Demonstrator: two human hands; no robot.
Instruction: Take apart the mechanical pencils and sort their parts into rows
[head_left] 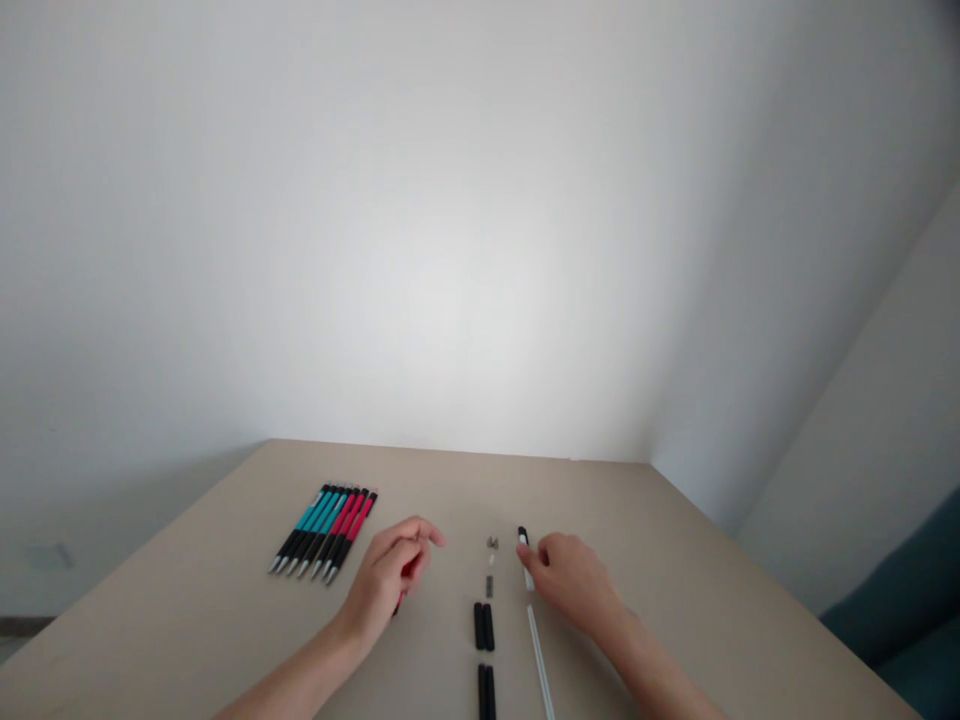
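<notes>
My left hand (396, 562) is over the middle-left of the table, its fingers curled and the index finger pointing right. A red piece with a dark end (397, 605), apparently part of a pen, shows below the palm; most of it is hidden. My right hand (571, 578) is closed, thumb and fingers at a white pen barrel with a black top (523, 536). Whether the barrel is lifted I cannot tell. Between the hands lie small metal parts (492, 543), a tiny white piece (491, 561), dark grey springs (490, 586) and short black grips (484, 627).
Assembled pens (326, 530), several turquoise and several red with black grips, lie in a slanted row at left. Nearer me are black tubes (487, 692) and clear thin refills or tubes (540, 662). A white wall (465, 250) rises behind the beige table (450, 480); dark teal cloth (907, 600) hangs at right.
</notes>
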